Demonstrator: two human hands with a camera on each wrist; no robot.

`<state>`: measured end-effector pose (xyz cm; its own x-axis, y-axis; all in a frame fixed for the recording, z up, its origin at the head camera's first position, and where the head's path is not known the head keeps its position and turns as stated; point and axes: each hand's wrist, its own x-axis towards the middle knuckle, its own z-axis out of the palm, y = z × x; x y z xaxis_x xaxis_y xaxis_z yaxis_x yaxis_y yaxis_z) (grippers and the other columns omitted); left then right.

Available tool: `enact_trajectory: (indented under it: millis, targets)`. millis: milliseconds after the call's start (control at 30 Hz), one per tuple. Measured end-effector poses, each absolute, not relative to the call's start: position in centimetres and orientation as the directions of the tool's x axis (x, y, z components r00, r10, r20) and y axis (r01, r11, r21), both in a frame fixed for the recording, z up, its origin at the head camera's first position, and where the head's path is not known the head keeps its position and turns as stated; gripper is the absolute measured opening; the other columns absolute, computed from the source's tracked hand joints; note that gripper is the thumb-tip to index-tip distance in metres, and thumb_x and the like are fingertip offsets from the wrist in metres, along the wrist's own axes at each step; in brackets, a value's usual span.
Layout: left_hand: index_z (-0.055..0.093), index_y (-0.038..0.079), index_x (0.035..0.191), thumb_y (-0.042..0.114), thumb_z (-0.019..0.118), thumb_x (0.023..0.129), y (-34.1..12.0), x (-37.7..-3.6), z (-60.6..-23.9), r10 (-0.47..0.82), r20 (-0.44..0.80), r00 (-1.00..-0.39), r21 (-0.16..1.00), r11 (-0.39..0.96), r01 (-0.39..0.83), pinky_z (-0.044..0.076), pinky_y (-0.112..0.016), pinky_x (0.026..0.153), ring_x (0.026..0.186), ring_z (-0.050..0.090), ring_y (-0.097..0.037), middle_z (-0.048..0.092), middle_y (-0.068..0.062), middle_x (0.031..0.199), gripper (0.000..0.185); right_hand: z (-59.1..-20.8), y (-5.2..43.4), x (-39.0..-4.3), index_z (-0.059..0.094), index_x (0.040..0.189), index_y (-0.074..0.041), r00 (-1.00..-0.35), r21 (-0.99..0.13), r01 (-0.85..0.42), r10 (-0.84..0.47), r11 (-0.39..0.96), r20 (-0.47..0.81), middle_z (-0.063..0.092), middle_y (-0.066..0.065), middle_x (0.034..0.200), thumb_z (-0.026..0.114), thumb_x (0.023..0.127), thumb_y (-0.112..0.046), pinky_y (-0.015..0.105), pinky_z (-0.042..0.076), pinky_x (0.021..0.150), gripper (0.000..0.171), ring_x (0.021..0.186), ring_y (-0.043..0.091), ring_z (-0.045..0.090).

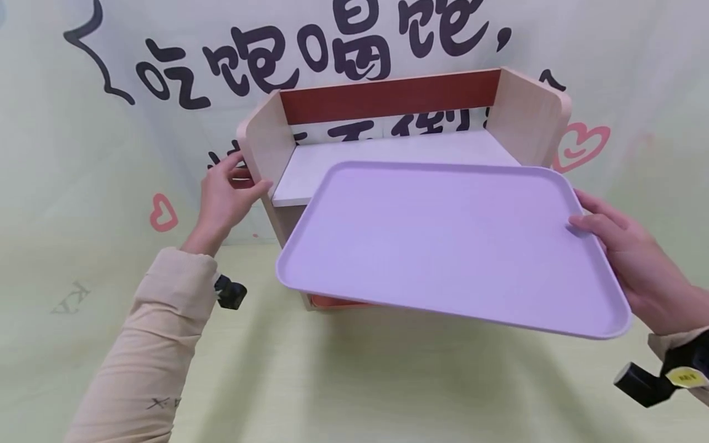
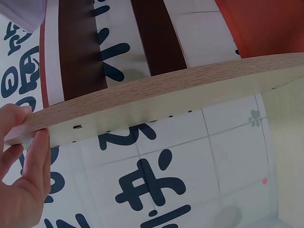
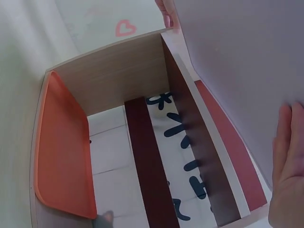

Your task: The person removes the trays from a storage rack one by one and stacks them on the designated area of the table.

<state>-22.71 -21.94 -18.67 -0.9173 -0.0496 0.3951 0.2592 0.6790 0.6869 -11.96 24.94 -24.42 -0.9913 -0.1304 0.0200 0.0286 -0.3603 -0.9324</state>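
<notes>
A small wooden shelf [image 1: 532, 111] stands against the lettered backdrop, with a white upper board [image 1: 399, 147] between its side panels. My left hand [image 1: 224, 197] grips the front edge of the left panel [image 2: 128, 92], thumb on one face and fingers on the other. In my right hand [image 1: 637, 258] is a lavender tray [image 1: 443, 240], held at its right rim with the thumb on top and fingers underneath [image 3: 285, 147]. The tray is tilted in front of the shelf and hides much of its lower part in the head view.
An orange tray [image 3: 66, 147] lies on the bottom board inside the shelf. A dark red crossbar [image 3: 145, 156] spans the open back. Behind stands a pale backdrop with black characters [image 1: 249, 58] and pink hearts. A pale yellow-green surface [image 1: 388, 375] extends in front.
</notes>
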Motion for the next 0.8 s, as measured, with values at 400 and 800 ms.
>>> enact_trajectory:
  millis: [400, 800]
  targets:
    - [0.039, 0.016, 0.134, 0.03, 0.064, 0.08, -22.0, -22.5, -18.9, -0.068, 0.393, -0.917, 0.687, 0.685, 0.243, 0.048, -0.038, 0.082, 0.1, 0.054, -0.026, 0.053, -0.014, 0.118, 0.061, -27.2, 25.9, -10.3, 0.051, 0.123, -0.03, -0.958, -0.905, 0.088, -0.283, -0.416, 0.037, 0.063, 0.005, 0.099, 0.032, 0.094, -0.004, 0.039, 0.053, 0.059, 0.044, 0.078, 0.024, 0.064]
    - [0.039, 0.015, 0.134, 0.029, 0.064, 0.08, -21.9, -22.4, -18.8, -0.057, 0.396, -0.917, 0.681, 0.688, 0.251, 0.047, -0.037, 0.083, 0.101, 0.054, -0.026, 0.052, -0.014, 0.119, 0.062, -32.7, 24.2, -10.5, 0.047, 0.122, -0.036, -0.938, -0.948, 0.127, -0.346, -0.29, -0.019, 0.064, 0.004, 0.096, 0.038, 0.094, -0.007, 0.037, 0.053, 0.064, 0.042, 0.079, 0.02, 0.064]
